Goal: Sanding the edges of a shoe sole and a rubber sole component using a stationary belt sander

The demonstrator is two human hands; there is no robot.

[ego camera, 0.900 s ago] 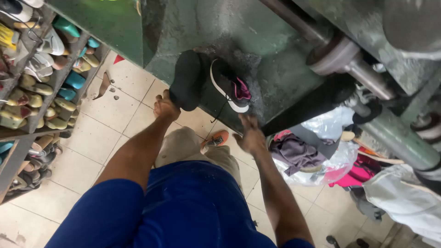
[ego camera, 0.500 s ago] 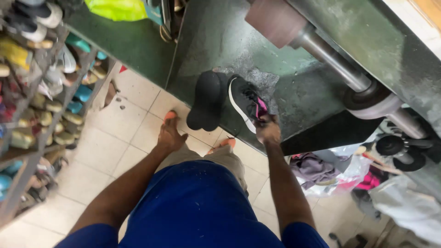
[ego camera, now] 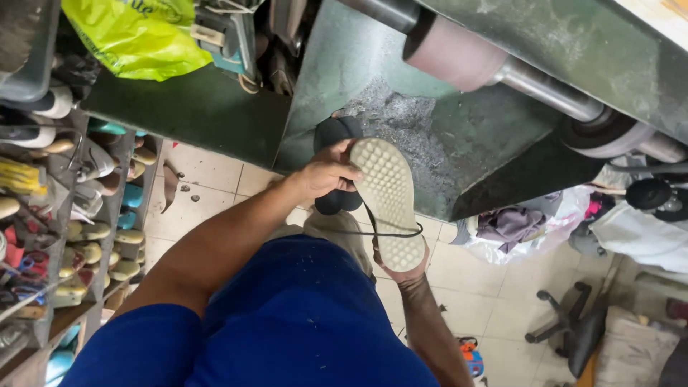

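A sneaker (ego camera: 390,204) is held sole up in front of me, its pale studded sole facing the camera and a black lace hanging loose across it. My left hand (ego camera: 326,172) grips the toe end from the left, together with a black rubber sole piece (ego camera: 335,132) behind it. My right hand (ego camera: 401,271) cups the heel end from below and is mostly hidden by the shoe. Behind the shoe stands a green finishing machine (ego camera: 373,79) with a dusty panel and a pink sanding roller (ego camera: 459,54) on a metal shaft.
Shelves of shoes and shoe lasts (ego camera: 64,215) line the left side. A yellow-green plastic bag (ego camera: 132,36) lies on the machine top. Bags of cloth (ego camera: 523,226) and a black office chair (ego camera: 573,337) stand on the tiled floor (ego camera: 208,179) at right.
The sneaker has been turned over from its side to sole up and lifted nearer the camera. My left hand rose from the knee to grip the toe and black sole.
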